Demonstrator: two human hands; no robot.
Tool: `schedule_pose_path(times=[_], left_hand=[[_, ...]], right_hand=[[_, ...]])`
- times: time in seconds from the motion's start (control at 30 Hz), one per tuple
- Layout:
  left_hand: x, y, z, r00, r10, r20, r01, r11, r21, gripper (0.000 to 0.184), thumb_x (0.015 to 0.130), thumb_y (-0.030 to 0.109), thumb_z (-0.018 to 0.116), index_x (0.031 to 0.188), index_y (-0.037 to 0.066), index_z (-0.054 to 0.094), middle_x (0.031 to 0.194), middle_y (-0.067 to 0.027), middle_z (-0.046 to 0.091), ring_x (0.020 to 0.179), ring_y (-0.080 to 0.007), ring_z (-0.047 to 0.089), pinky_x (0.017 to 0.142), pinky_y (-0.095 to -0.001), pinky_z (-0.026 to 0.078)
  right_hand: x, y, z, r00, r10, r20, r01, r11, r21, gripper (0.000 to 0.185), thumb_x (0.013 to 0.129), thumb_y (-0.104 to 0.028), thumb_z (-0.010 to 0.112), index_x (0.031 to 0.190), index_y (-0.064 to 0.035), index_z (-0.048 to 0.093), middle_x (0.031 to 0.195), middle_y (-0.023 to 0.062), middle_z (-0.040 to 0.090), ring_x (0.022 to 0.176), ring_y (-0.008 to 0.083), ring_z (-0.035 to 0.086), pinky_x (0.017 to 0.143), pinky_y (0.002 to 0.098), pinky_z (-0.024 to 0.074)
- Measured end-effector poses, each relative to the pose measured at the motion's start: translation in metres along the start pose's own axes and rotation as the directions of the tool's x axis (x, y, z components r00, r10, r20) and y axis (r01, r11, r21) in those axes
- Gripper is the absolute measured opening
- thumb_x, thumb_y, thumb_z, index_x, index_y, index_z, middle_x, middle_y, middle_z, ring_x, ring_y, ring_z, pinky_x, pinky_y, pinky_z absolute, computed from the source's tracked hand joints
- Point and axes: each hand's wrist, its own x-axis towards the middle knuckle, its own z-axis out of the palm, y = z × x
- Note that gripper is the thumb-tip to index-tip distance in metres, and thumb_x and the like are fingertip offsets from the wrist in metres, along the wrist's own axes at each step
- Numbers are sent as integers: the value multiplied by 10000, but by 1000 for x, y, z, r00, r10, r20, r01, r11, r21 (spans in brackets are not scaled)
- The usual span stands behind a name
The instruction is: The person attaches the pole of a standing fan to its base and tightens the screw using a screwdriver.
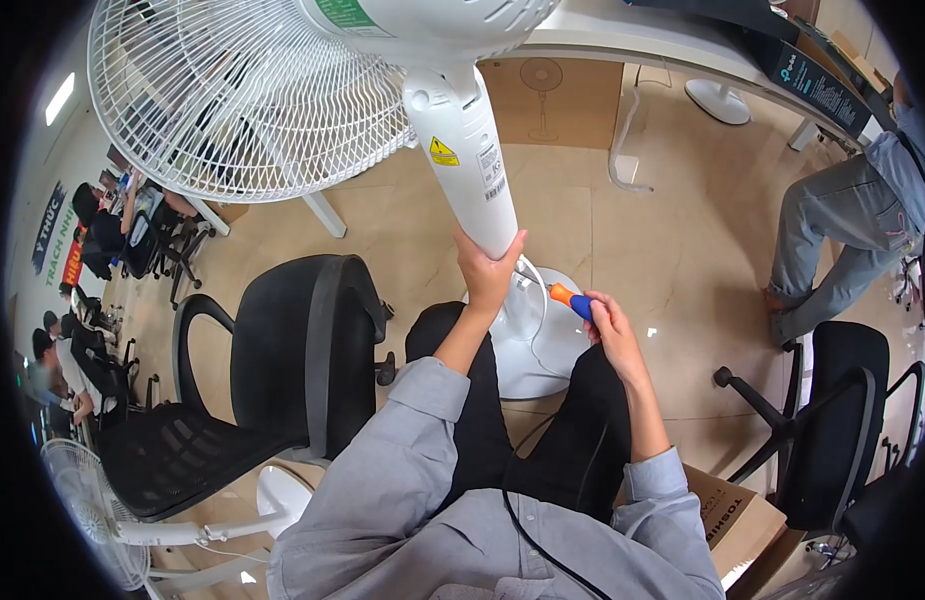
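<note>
A white pedestal fan stands in front of me, its wire cage (253, 110) at the upper left and its column (468, 165) angled down toward the round base (543, 360) on the floor. My left hand (488, 275) is wrapped round the lower end of the column. In my right hand (611, 328) is a screwdriver (571, 298) with an orange and blue handle. It points left at the thin pole just below the column; whether its tip meets a screw cannot be seen. A white cord (539, 320) hangs beside the pole.
A black office chair (293, 350) stands close on my left, and another (833, 420) on the right. Behind the fan are a white table (633, 40) and a cardboard box (553, 105). A seated person (843, 220) is at the right. A second fan (93, 510) is at the lower left.
</note>
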Motion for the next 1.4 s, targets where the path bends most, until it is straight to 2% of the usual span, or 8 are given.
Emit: schedule_pose_path(times=[0.17, 0.4, 0.7, 0.8, 0.9, 0.93, 1.07, 1.4], left_hand=[[0, 3, 0, 1000, -1, -3, 1, 1000, -6, 726, 780, 158, 876, 1304, -34, 410, 1127, -207, 616, 963, -304, 662, 823, -395, 533], [-2, -2, -1, 996, -72, 56, 74, 997, -29, 802, 791, 146, 866, 1387, -23, 356, 1257, -177, 511, 1114, -272, 574, 940, -385, 485], [-1, 0, 1, 1000, 23, -11, -22, 999, 44, 798, 779, 169, 876, 1365, -39, 376, 1171, -218, 592, 1015, -326, 643, 861, -415, 520], [-1, 0, 1, 1000, 24, -10, -23, 999, 30, 808, 779, 160, 875, 1376, -38, 367, 1182, -220, 586, 1026, -328, 638, 869, -416, 518], [-1, 0, 2, 1000, 27, -11, -27, 999, 28, 823, 779, 152, 874, 1391, -38, 357, 1202, -224, 578, 1041, -329, 634, 882, -417, 516], [-1, 0, 3, 999, 31, -13, -30, 999, 32, 829, 779, 149, 873, 1398, -38, 354, 1210, -225, 576, 1046, -330, 633, 888, -418, 515], [0, -2, 4, 998, 57, -31, -54, 996, 73, 868, 776, 147, 875, 1427, -40, 332, 1228, -227, 572, 1058, -333, 633, 901, -418, 515], [2, -4, -2, 999, 17, 35, -17, 1000, 6, 778, 785, 169, 879, 1354, -38, 391, 1172, -193, 586, 1016, -287, 638, 868, -390, 523]], right_hand=[[-5, -2, -5, 893, -442, 84, 412, 728, -548, 347, 1017, -156, 593, 1343, -41, 567, 842, 71, 596, 730, 129, 593, 676, 265, 490], [4, -13, -15, 984, 73, 165, -102, 979, 175, 375, 961, -137, 698, 1302, -50, 569, 870, 48, 658, 594, 89, 601, 517, 219, 454], [28, -20, -16, 876, 419, 237, -433, 902, 3, 556, 1052, -538, 453, 1094, -10, 622, 656, 35, 579, 445, 52, 379, 414, 208, 316], [32, -9, -12, 930, 335, 151, -316, 939, -136, 522, 1046, -488, 501, 1067, 7, 663, 614, 33, 555, 478, 77, 453, 454, 240, 367], [19, -9, 4, 996, -91, 11, 87, 904, -419, 471, 1013, -454, 553, 979, -9, 704, 554, 75, 537, 558, 213, 605, 563, 322, 472], [12, -16, 7, 976, -219, 14, 199, 854, -481, 331, 982, -355, 623, 1088, -51, 701, 630, 112, 557, 683, 320, 666, 662, 391, 529], [1, -28, 9, 884, -438, 161, 384, 485, -786, 356, 859, -156, 758, 1196, -183, 647, 1027, 125, 546, 751, 338, 663, 675, 444, 552], [2, -15, 22, 882, -455, 123, 457, 759, -463, 307, 856, -134, 756, 1151, -82, 691, 999, 145, 664, 824, 346, 684, 725, 401, 555]])
